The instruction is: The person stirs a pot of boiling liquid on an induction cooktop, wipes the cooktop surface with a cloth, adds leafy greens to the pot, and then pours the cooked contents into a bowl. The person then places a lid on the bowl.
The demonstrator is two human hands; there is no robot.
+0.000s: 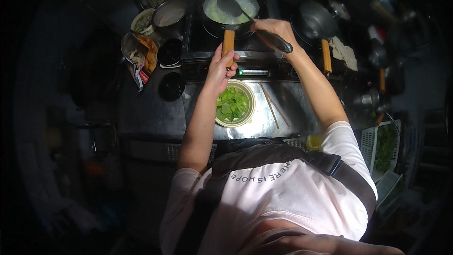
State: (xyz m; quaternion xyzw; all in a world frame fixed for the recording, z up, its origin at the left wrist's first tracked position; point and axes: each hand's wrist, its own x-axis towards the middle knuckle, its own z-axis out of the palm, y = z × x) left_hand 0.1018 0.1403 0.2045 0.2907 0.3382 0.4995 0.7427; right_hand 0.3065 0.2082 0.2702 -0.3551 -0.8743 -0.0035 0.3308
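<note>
My left hand (222,65) grips the wooden handle (228,40) of a pan on the stove. Pale green food in cloudy liquid (212,12) fills the pan (231,21). In my right hand (274,30) is a ladle (229,6), its dark bowl over the pan; whether it touches the food I cannot tell. The ladle's broad handle end sticks out past my wrist. Just below my left hand, partly behind my forearm, a round bowl (252,113) holds chopped green leaves (231,104). A pair of chopsticks (273,108) lies right of that bowl on the metal counter (159,117).
Left of the stove are an opened food bag (139,56), a metal pan (170,12), a tub of food (143,21) and two black bowls (171,86). Another wooden-handled pan (315,19) and a pale cloth (343,53) are at right. A white basket (368,145) holds greens.
</note>
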